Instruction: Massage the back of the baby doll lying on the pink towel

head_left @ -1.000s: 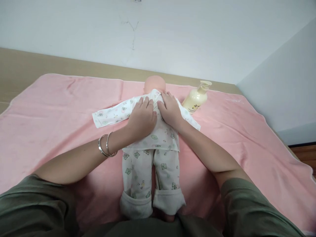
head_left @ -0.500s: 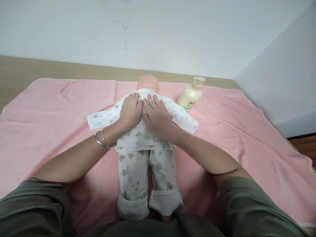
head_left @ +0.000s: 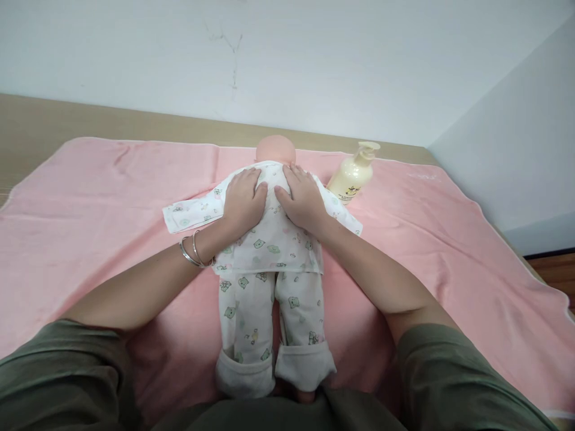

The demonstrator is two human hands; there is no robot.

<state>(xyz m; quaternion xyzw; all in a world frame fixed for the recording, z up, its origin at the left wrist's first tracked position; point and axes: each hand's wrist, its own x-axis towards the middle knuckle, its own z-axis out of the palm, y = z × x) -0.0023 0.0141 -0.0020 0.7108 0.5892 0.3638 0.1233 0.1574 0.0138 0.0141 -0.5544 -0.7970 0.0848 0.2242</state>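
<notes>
A baby doll lies face down, its bald head toward the wall and its feet toward me. It wears a white long-sleeved top printed with small green animals, and matching trousers with turned-up cuffs. My left hand rests flat on the left side of the doll's upper back. On the right side of the back lies my right hand, fingers stretched toward the shoulder. Both hands are open and hold nothing; a strip of the top shows between the thumbs. The doll's face is hidden.
A pale yellow pump bottle stands beyond the doll's right sleeve. Under everything spreads a pink blanket on a wooden surface. White walls rise behind and at the right.
My right hand has moved right, from the middle of the doll's back toward its right side. The gap between my hands is wider. My left hand stays on the upper back.
</notes>
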